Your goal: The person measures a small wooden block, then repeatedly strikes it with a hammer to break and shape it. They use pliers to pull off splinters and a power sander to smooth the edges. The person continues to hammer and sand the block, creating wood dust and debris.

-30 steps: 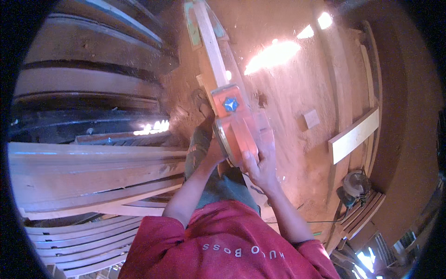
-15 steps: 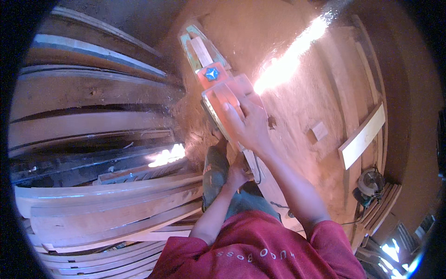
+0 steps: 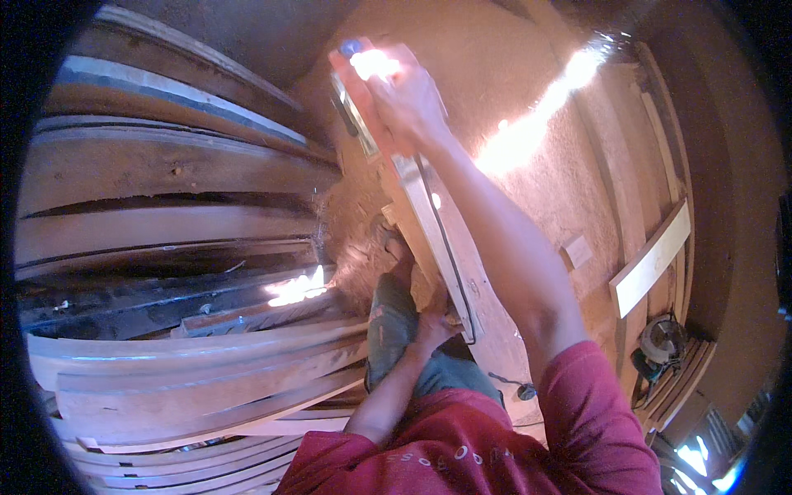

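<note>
My right hand is wrapped round the handle of an orange electric planer with a blue front knob. The planer is on the far part of a long narrow wooden board, and bright sunlight washes out part of the hand and tool. My left hand grips near the board's near end, low by my legs; its fingertips are partly hidden. A thin dark line, perhaps a cord, runs along the board and hooks back at its near end.
Long planks are stacked on the left. To the right lie a small wood block, a pale board and a circular saw. Sawdust covers the floor, crossed by a bright sun streak.
My right hand has pushed the planer away from me along the board, and my right arm is stretched further out. The left hand stays near the board's near end.
</note>
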`<state>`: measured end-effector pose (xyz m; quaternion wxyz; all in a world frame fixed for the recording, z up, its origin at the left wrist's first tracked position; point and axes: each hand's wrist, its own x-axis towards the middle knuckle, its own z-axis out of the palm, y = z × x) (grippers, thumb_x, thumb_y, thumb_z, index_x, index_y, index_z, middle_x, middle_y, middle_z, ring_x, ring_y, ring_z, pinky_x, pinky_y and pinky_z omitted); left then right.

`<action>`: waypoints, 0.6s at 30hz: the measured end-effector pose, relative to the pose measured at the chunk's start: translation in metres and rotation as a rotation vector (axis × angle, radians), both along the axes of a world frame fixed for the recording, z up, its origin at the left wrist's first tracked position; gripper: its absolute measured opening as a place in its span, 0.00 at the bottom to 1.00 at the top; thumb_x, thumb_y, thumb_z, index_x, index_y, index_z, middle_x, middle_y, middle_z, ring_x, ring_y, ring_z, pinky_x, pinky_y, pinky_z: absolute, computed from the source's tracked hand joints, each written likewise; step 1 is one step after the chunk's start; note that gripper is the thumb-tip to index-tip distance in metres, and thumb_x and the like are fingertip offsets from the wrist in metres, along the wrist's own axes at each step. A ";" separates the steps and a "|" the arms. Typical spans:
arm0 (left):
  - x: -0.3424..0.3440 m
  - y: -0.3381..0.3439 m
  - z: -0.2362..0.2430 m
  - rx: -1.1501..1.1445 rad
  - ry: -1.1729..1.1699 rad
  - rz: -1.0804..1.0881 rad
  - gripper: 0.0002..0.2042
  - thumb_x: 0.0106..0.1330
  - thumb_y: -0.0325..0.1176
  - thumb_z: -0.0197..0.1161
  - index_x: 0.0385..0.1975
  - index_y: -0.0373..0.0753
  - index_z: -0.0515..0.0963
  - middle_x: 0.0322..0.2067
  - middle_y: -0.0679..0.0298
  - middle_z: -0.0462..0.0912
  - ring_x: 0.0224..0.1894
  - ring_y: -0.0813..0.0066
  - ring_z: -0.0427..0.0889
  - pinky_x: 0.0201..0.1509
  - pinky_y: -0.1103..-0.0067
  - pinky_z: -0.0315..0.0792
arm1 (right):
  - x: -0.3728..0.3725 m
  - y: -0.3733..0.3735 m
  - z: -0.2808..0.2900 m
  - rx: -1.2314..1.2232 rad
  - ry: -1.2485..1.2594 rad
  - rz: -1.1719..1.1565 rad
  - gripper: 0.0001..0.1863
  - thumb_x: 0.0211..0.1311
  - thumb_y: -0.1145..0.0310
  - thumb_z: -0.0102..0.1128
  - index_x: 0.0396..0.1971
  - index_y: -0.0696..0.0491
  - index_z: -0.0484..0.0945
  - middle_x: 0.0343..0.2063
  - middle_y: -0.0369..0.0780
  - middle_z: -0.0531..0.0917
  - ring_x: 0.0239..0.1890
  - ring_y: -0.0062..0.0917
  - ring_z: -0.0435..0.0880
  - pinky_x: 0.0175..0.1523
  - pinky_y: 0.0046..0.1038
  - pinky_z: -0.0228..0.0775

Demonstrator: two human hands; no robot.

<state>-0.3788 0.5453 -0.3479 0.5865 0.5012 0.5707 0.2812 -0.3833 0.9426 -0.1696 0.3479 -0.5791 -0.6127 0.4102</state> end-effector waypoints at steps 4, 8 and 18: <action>0.001 -0.008 -0.013 0.025 0.178 -0.094 0.46 0.45 0.37 0.79 0.68 0.37 0.63 0.66 0.46 0.67 0.66 0.49 0.69 0.67 0.65 0.69 | -0.006 0.024 -0.007 0.137 -0.061 -0.021 0.28 0.63 0.44 0.55 0.40 0.58 0.82 0.34 0.54 0.85 0.38 0.48 0.86 0.42 0.44 0.77; 0.002 -0.001 0.000 0.116 0.211 -0.032 0.48 0.46 0.36 0.78 0.69 0.36 0.59 0.61 0.46 0.73 0.62 0.48 0.75 0.62 0.64 0.74 | 0.006 -0.008 0.000 0.014 0.042 0.029 0.30 0.64 0.41 0.53 0.41 0.58 0.83 0.33 0.55 0.85 0.40 0.49 0.86 0.46 0.42 0.76; 0.006 -0.003 0.004 0.297 0.302 0.025 0.48 0.40 0.33 0.81 0.67 0.39 0.63 0.44 0.52 0.84 0.48 0.54 0.84 0.49 0.65 0.80 | 0.096 -0.206 0.021 -0.068 -0.028 -0.003 0.28 0.67 0.45 0.52 0.42 0.58 0.81 0.24 0.53 0.80 0.31 0.45 0.83 0.40 0.41 0.73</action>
